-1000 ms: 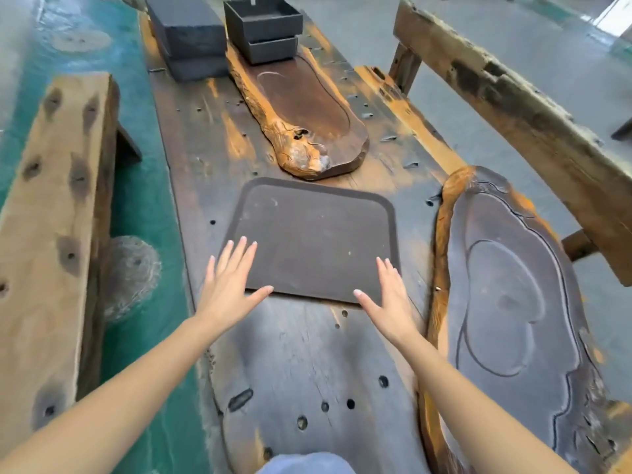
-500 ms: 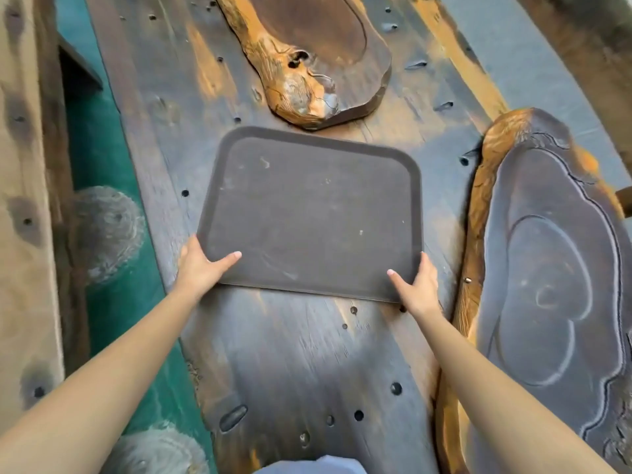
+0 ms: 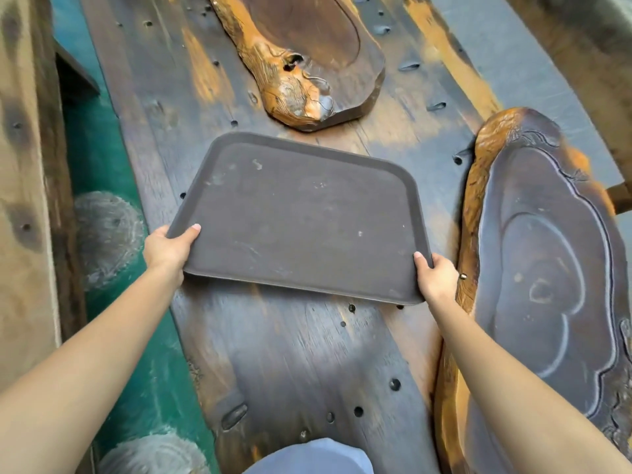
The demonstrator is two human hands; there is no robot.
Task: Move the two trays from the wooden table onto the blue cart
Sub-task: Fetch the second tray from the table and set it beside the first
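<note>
Hands — left hand (image 3: 164,249) and right hand (image 3: 437,280) — each grip a near corner of the dark tray (image 3: 301,220), near edge apparently lifting off the wooden surface (image 3: 290,357); second tray and cart unseen — neither delivered.

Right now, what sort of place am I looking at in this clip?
Probably a woodworking shop or a showroom for rustic furniture. A long weathered plank table carries carved live-edge wooden slabs, rough timber benches flank it, and the floor is painted green like a workshop's.
</note>
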